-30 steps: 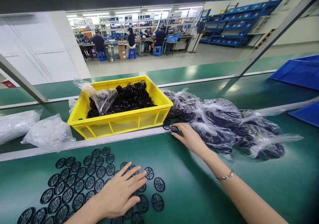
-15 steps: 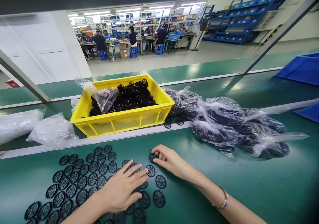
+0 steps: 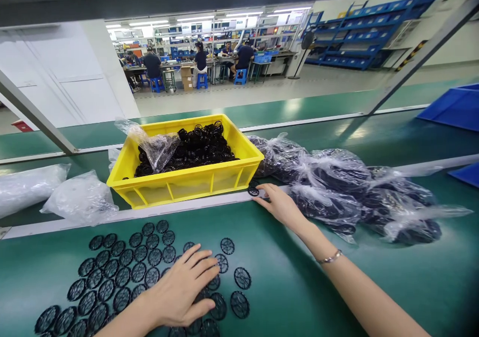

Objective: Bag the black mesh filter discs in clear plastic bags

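Hands [image 3: 183, 289] [image 3: 280, 206] on green factory belt [image 3: 292, 297]

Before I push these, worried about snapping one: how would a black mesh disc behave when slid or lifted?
The black mesh disc probably weighs little: a thin open lattice. Lying flat on the smooth green belt, it should slide, not roll. Its fine spokes look likely to snap if bent.

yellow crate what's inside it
The yellow crate holds a heap of black round grille parts and a crumpled clear plastic bag at its left end. Its floor and anything beneath the heap are covered.
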Demonstrator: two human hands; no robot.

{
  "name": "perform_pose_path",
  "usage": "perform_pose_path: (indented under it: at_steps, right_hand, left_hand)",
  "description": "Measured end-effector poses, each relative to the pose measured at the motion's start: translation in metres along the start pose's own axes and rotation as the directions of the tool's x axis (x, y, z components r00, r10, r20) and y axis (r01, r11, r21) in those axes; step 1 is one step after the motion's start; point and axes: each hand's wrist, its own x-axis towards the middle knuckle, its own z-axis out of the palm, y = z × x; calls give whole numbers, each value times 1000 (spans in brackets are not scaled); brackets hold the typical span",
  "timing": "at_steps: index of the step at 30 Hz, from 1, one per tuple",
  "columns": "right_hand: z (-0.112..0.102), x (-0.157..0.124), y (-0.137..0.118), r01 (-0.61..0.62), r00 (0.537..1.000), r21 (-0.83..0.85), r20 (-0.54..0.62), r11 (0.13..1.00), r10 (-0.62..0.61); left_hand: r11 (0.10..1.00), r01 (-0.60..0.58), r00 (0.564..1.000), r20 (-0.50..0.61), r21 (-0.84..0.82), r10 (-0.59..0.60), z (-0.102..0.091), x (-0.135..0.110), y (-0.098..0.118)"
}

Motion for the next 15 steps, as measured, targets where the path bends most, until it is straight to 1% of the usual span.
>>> perform_pose_path:
  at_steps: [2, 4, 7, 10, 12, 14, 15]
  right_hand:
    - [5, 2, 2, 53, 999, -28, 14, 998, -53]
    - [10, 0, -4, 82, 997, -57, 18, 995, -81]
    - [17, -9, -20, 118, 993, -80, 19, 990, -116]
    - [21, -20, -37, 154, 988, -74, 14, 985, -153]
    - [22, -23, -40, 128, 991, -82, -39, 988, -131]
    - [21, -21, -37, 84, 991, -102, -97, 991, -94]
    - [20, -19, -35, 74, 990, -110, -109, 991, -86]
  left_hand:
    - [1000, 8, 1000, -25, 11, -7, -2, 2, 1]
    - [1000, 9, 999, -49, 27, -7, -3, 4, 1]
    - [999, 31, 995, -98, 28, -28, -4, 5, -1]
    - [997, 80, 985, -152, 10, -78, -3, 3, -4]
    - [995, 103, 980, -173, 5, -100, -1, 1, -7]
    - [993, 120, 975, -189, 2, -118, 0, -1, -8]
    - [991, 130, 971, -200, 0, -128, 0, -2, -9]
